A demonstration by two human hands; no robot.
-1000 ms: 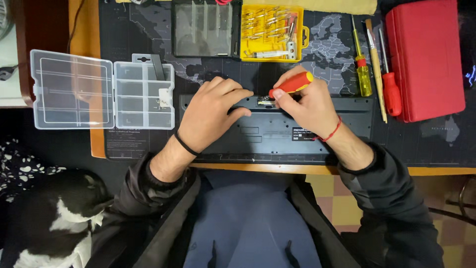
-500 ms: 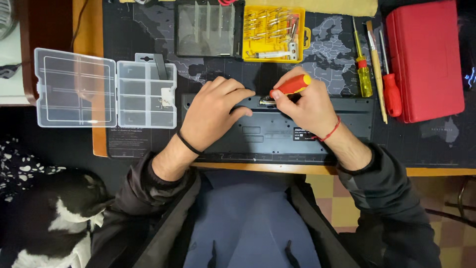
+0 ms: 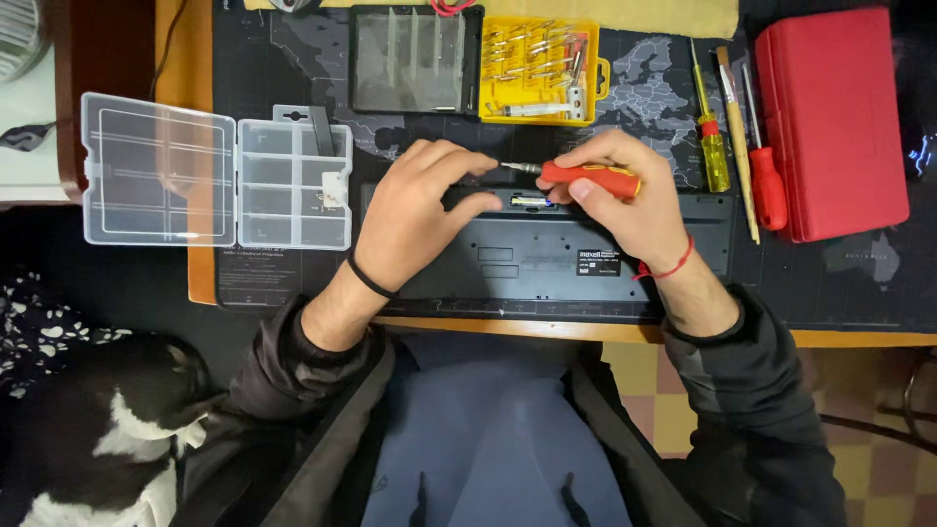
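Head view: since half a second ago the red-handled screwdriver (image 3: 586,180) has come up off the keyboard (image 3: 556,259); before, it lay low against the open battery slot with its handle half hidden in the right hand, and now it sits nearly level above the slot, its metal tip pointing left toward the left fingertips. The left hand's fingers have also lifted and reached toward that tip. The keyboard itself has not moved; it lies underside up on the dark desk mat (image 3: 283,59), near the table's front edge, its battery slot (image 3: 532,201) just under the screwdriver.

Right hand (image 3: 625,200) is closed around the screwdriver handle, thumb pressed on the orange-red grip, fingers curled over it. Left hand (image 3: 415,210) rests palm down on the keyboard's left part, fingers loosely bent; its fingertips are at the screwdriver's tip, though whether they pinch it cannot be told.

A clear compartment box (image 3: 215,171) lies open left of the hands
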